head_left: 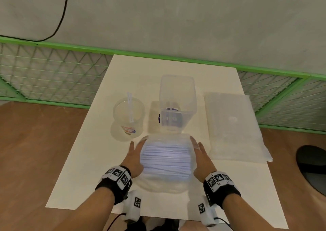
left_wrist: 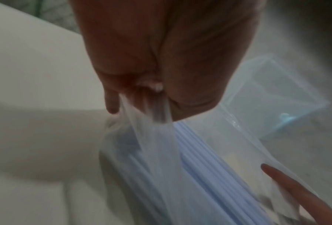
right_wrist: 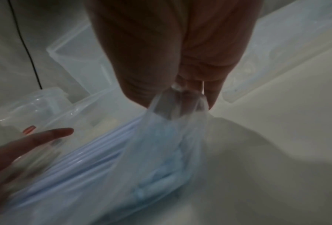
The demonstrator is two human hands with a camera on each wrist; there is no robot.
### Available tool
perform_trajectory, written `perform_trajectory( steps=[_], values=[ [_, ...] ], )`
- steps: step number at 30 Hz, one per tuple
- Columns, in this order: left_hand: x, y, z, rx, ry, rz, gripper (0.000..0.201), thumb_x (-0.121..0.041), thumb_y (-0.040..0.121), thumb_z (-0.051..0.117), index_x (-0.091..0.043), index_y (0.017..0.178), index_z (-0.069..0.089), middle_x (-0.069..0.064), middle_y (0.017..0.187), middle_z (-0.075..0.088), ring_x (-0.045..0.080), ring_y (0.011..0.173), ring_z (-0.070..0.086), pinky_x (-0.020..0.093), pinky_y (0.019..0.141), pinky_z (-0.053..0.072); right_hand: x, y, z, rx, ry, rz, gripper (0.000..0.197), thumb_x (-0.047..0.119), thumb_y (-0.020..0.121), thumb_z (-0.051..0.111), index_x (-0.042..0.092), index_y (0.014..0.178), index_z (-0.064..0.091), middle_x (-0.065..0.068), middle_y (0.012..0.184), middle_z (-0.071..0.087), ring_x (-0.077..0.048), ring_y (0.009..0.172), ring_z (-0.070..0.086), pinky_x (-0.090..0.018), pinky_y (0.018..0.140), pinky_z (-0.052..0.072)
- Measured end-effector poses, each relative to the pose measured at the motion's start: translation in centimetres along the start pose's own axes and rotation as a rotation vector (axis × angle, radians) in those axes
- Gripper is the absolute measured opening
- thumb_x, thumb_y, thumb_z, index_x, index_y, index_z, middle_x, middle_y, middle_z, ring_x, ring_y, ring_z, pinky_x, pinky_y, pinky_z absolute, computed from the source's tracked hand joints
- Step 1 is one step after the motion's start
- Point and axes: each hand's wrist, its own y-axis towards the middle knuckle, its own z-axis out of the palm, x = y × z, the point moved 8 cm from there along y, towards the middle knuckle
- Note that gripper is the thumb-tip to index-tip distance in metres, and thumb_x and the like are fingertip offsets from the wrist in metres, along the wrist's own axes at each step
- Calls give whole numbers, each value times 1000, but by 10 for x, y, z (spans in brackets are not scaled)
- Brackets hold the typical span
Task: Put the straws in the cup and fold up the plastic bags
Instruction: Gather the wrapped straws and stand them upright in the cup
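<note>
Both forearms are bare, with no sleeves in view. Each wrist carries a black band [head_left: 112, 188] topped by a row of white blocks printed with black-and-white square markers; the matching band [head_left: 221, 188] sits on the right wrist. Below each band, on the near side, hangs a white housing [head_left: 132, 206] bearing one more square marker, its twin [head_left: 208, 213] on the right, and a thin black cable [head_left: 117, 216] trails from each.
</note>
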Motion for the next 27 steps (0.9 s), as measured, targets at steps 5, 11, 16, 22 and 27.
perform_trajectory(
  steps=[5, 11, 16, 22, 27],
  values=[
    [-8, -2, -8, -25, -184, 50, 105, 16, 72, 36, -56, 144, 10, -4, 139, 41, 25, 112, 53, 31, 92, 46, 5, -2, 8, 19, 223, -9, 105, -21, 77, 44, 33, 155, 0, 13, 158, 12, -9, 146, 17, -22, 117, 17],
    [-16, -13, -20, -128, -132, 200, 110, 26, 68, 34, -48, 147, 13, -13, 158, 18, 6, 146, 17, 22, 118, 14, 0, -11, -20, -114, 157, -64, 104, -21, 72, 38, 35, 155, 7, 19, 158, 10, 2, 144, 13, -15, 115, 11],
    [-35, -17, -23, -197, 87, 303, 112, 27, 68, 37, -45, 145, -3, -26, 156, -7, 8, 150, -1, 35, 124, 8, 1, -14, -31, -144, -56, -105, 105, -22, 71, 43, 32, 151, 1, 17, 157, -2, -13, 151, 5, -27, 121, 13],
    [-47, -44, -46, -459, 196, 480, 95, 21, 76, 49, -27, 154, 23, -17, 161, 16, 3, 143, 27, 21, 112, 32, 10, -40, -57, -269, -116, -119, 107, -15, 73, 48, 33, 156, 1, 19, 162, -2, 0, 124, 40, -11, 70, 41],
    [-11, -40, -16, -216, 266, 199, 105, 18, 77, 41, -46, 151, 4, -38, 151, -12, 13, 116, 57, 24, 81, 46, -21, -39, -13, 15, -225, 80, 103, -6, 80, 46, 43, 152, -8, 32, 156, -16, -7, 66, 50, -13, 50, 33]
  ],
)
